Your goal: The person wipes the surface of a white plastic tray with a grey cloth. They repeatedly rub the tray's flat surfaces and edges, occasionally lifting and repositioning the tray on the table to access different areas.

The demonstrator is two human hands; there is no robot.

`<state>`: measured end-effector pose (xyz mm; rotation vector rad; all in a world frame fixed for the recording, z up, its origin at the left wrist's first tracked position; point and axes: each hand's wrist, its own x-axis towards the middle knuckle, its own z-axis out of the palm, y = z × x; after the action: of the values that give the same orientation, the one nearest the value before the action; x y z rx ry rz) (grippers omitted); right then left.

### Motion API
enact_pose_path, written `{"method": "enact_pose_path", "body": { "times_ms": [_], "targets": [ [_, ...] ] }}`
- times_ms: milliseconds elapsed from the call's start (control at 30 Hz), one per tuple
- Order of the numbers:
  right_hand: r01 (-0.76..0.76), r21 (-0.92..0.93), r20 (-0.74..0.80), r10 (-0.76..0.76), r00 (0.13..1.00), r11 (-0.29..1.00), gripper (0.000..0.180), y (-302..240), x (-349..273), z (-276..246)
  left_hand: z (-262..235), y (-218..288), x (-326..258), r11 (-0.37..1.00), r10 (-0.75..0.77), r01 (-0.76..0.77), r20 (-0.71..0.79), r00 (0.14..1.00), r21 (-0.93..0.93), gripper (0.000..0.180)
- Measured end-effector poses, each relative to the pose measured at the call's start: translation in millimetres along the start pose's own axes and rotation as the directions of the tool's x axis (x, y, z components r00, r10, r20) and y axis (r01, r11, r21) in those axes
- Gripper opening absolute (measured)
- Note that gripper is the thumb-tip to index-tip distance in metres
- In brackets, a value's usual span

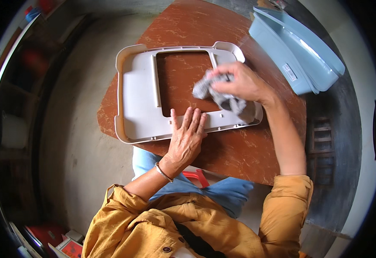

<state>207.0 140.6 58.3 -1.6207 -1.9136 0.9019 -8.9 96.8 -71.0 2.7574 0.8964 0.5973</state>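
Observation:
A white plastic lid-like frame [138,94] with a large rectangular opening lies on the table, its raised rim and small clips facing up. My left hand [187,136] rests flat on its near edge, fingers spread and reaching to the opening. In my right hand [243,81] a crumpled grey-and-white cloth [203,88] is gripped, over the right side of the frame. The cloth hangs down across the frame's right strip and hides part of it. Some of the cloth is blurred.
The reddish-brown table [256,150] has angled corners. A pale blue plastic tub [278,51] with a label stands at its far right edge. Below the near edge shows part of a red stool [196,177]. Shelving [14,129] lines the left side.

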Motion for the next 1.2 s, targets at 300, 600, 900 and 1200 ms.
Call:
{"method": "enact_pose_path", "body": {
  "times_ms": [300,600,900,1200],
  "targets": [
    [0.203,-0.456,-0.328,-0.376,0.866,0.867,0.032,8.2,145.0,147.1,-2.4,-5.1,-0.6,0.999,0.034,-0.034,0.018,0.999,0.0,0.056],
    [0.421,-0.226,0.191,-0.384,0.903,0.878,0.021,-27.4,54.4,130.7,4.8,-6.7,-6.4,0.97,-0.021,0.092,0.301,0.953,-0.225,0.047],
    [0.284,-0.271,-0.205,-0.343,0.917,0.92,0.026,22.0,149.8,117.5,-4.0,-7.0,-1.2,0.996,0.029,-0.029,-0.003,1.0,-0.079,0.061],
    [0.443,-0.139,0.166,-0.42,0.892,0.886,0.025,-17.5,63.3,118.6,-4.9,-7.7,-2.0,0.98,0.032,-0.041,-0.046,0.998,-0.197,0.04]
  ]
}}
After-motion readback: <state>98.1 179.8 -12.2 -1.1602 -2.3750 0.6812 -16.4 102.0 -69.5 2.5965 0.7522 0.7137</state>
